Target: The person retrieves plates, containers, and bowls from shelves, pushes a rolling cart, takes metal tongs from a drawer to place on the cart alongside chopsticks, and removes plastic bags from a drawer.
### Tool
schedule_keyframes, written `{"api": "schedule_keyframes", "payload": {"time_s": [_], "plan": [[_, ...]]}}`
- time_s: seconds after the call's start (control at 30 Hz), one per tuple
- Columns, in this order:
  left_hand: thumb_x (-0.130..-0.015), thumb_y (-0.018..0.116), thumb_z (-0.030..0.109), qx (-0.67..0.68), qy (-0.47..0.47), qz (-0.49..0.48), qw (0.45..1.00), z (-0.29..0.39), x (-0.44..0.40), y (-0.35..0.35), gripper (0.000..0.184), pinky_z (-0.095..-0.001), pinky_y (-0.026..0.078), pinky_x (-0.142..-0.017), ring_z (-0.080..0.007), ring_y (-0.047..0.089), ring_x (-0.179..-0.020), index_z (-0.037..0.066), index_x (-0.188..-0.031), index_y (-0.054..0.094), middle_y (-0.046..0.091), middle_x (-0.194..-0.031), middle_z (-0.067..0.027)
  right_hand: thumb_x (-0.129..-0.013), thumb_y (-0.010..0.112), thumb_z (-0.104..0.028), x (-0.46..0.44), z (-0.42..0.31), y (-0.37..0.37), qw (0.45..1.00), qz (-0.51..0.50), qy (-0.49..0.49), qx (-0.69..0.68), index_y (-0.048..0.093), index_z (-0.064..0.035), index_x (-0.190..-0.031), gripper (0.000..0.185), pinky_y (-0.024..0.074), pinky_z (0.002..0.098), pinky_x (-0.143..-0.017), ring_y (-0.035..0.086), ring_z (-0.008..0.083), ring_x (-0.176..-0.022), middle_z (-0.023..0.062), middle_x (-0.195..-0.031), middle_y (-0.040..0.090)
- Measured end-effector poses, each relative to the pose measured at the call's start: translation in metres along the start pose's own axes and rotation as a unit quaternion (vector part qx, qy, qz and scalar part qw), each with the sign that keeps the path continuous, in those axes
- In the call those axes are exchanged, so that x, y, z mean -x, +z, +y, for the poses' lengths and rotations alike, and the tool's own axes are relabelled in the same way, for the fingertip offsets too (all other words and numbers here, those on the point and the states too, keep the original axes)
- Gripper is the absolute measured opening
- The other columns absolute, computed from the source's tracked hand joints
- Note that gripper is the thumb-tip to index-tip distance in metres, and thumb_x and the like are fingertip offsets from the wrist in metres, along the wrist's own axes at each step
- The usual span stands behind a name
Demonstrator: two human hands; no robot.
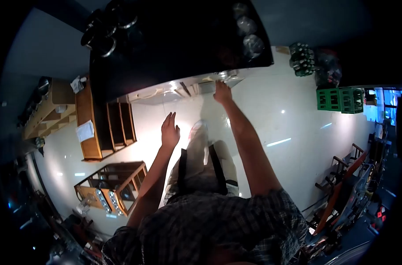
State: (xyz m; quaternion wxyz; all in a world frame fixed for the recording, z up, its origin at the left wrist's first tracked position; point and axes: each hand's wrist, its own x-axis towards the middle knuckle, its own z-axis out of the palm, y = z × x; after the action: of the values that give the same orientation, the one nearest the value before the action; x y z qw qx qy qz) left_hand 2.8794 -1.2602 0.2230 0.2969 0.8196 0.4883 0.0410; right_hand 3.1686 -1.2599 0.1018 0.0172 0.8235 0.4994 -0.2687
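Note:
My left hand (170,131) hangs in the air above the pale floor, fingers stretched and slightly apart, with nothing in it. Further forward, my right hand (222,92) reaches to the lit lower front (183,89) of a black-topped counter (179,48). Its thumb stands off from the fingers, and no held thing shows. Small shiny items (227,73) lie just beyond its fingertips, too blurred to name. Whether the fingertips touch the counter front, I cannot tell.
Dark rounded vessels (105,44) and clear glass-like items (253,46) stand on the counter. A wooden shelf unit (93,128) and a wooden cart (117,187) are at left. Green crates (339,100) stand at right, with chairs (342,170) below them.

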Motion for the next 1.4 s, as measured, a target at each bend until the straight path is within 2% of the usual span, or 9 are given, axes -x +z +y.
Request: {"api": "schedule_keyframes", "payload": {"time_s": [0.13,0.47,0.53,0.57,0.67,0.77,0.87,1.13,1.4], "plan": [[-0.074,0.056,-0.003,0.005,-0.030,0.017,0.999,-0.010,0.022,0.000,0.059,-0.0439,0.038,-0.099,-0.0380,0.045,-0.118,0.003,-0.131,0.041,0.045,-0.130,-0.0228,-0.081,0.051,-0.009,-0.038,0.011,-0.001,0.994,-0.098,0.006,0.040,0.035,-0.0076,-0.135,0.057,0.0254,0.0451,-0.109,0.030,0.0210,-0.135,0.0054,-0.142,0.037],[-0.073,0.057,0.003,-0.027,-0.017,0.002,0.999,0.015,-0.007,0.027,0.064,-0.0478,0.029,-0.105,-0.0358,0.036,-0.127,0.005,-0.134,0.039,0.038,-0.137,-0.0193,-0.082,0.052,-0.016,0.030,0.007,0.041,0.984,-0.005,-0.010,0.177,0.046,-0.0067,-0.127,0.046,0.0315,0.0492,-0.104,0.039,0.0258,-0.128,0.0125,-0.131,0.047],[-0.073,0.058,0.005,-0.105,-0.014,-0.042,0.994,0.038,-0.025,0.030,0.066,-0.0519,0.024,-0.108,-0.0342,0.029,-0.133,0.007,-0.136,0.038,0.032,-0.143,-0.0161,-0.082,0.053,-0.019,0.053,-0.017,-0.007,0.971,-0.221,0.053,0.073,0.052,-0.0067,-0.121,0.041,0.0332,0.0489,-0.102,0.045,0.0281,-0.121,0.0131,-0.121,0.053],[-0.076,0.056,0.006,-0.120,-0.017,-0.070,0.990,0.046,-0.033,0.034,0.065,-0.0532,0.020,-0.109,-0.0312,0.023,-0.136,0.008,-0.137,0.035,0.026,-0.147,-0.0137,-0.082,0.053,-0.019,0.062,-0.024,-0.028,0.971,-0.219,0.055,0.073,0.052,-0.0067,-0.121,0.041,0.0332,0.0489,-0.102,0.045,0.0281,-0.121,0.0131,-0.121,0.053],[-0.075,0.058,0.011,-0.159,0.021,-0.100,0.982,0.057,-0.055,0.057,0.070,-0.0586,0.017,-0.108,-0.0304,0.022,-0.137,0.009,-0.140,0.031,0.024,-0.148,-0.0126,-0.081,0.055,-0.019,0.076,-0.027,-0.054,0.983,-0.145,0.087,-0.075,0.056,-0.0074,-0.116,0.037,0.0337,0.0485,-0.101,0.047,0.0305,-0.117,0.0136,-0.118,0.055],[-0.075,0.059,0.015,-0.174,0.020,-0.147,0.973,0.056,-0.066,0.080,0.073,-0.0590,0.018,-0.108,-0.0298,0.022,-0.138,0.010,-0.141,0.028,0.023,-0.149,-0.0114,-0.077,0.059,-0.015,0.075,0.004,-0.032,0.978,0.202,-0.059,-0.004,0.053,-0.0081,-0.117,0.041,0.0279,0.0506,-0.105,0.043,0.0278,-0.121,0.0115,-0.123,0.051],[-0.076,0.059,0.020,-0.206,0.033,-0.164,0.964,0.046,-0.067,0.098,0.072,-0.0584,0.019,-0.108,-0.0272,0.023,-0.137,0.013,-0.141,0.029,0.022,-0.150,-0.0073,-0.079,0.057,-0.016,0.073,0.049,0.008,0.990,0.090,-0.084,0.065,0.050,-0.0098,-0.121,0.044,0.0269,0.0498,-0.106,0.040,0.0260,-0.126,0.0106,-0.126,0.050],[-0.082,0.054,0.018,-0.124,0.042,-0.239,0.962,0.042,-0.042,0.081,0.040,-0.0614,0.020,-0.106,-0.0232,0.055,-0.110,0.018,-0.122,0.054,0.059,-0.118,-0.0052,-0.078,0.058,-0.020,0.128,0.052,0.002,0.998,-0.015,-0.056,0.004,0.056,-0.0093,-0.114,0.038,0.0297,0.0498,-0.104,0.049,0.0245,-0.117,0.0086,-0.117,0.058],[-0.085,0.048,0.016,-0.095,0.011,-0.292,0.952,0.050,0.000,0.084,0.036,-0.0575,0.026,-0.104,-0.0235,0.056,-0.110,0.017,-0.119,0.058,0.061,-0.116,-0.0057,-0.084,0.055,-0.035,0.175,0.050,0.020,1.000,0.003,-0.010,-0.024,0.061,-0.0086,-0.104,0.033,0.0292,0.0498,-0.104,0.053,0.0261,-0.112,0.0109,-0.111,0.061]]}}
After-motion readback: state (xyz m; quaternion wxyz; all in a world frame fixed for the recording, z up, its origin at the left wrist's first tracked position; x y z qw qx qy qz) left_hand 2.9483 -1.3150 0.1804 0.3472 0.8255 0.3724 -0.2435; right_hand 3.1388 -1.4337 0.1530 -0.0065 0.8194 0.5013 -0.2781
